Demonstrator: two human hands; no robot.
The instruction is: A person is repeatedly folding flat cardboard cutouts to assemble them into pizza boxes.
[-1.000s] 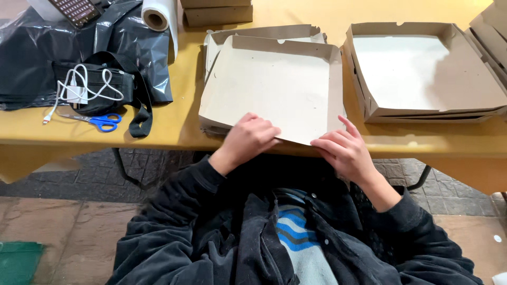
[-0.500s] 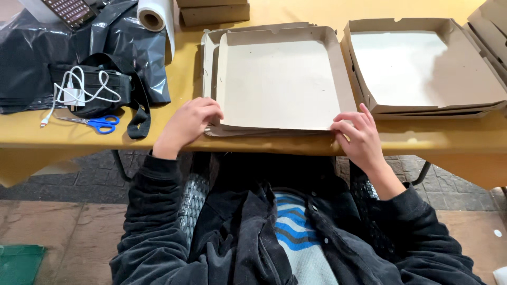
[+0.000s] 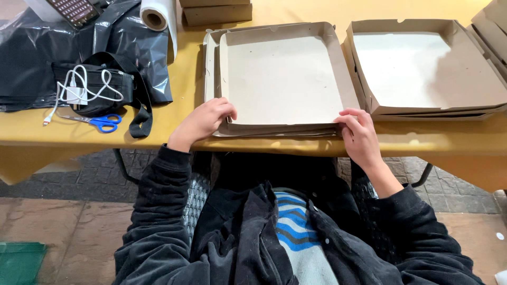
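A flat grey-brown cardboard box blank [image 3: 282,79] lies on top of a stack of the same blanks at the near edge of the yellow table [image 3: 185,79]. Its side and back flaps stand partly up. My left hand [image 3: 203,120] grips the blank's near left corner, fingers curled over the edge. My right hand [image 3: 360,134] holds the near right corner, fingers on the front edge of the stack. I sit at the table in a dark jacket.
A folded open box [image 3: 428,68] stands to the right, with more boxes at the far right edge. To the left lie black plastic bags [image 3: 31,58], a black pouch with a white cable [image 3: 84,89], blue scissors [image 3: 100,122] and a roll of film [image 3: 156,16].
The top blank, tilted and lifted a second ago, now lies flat and square on the stack. My hands have spread from the middle of its front edge out to the two near corners.
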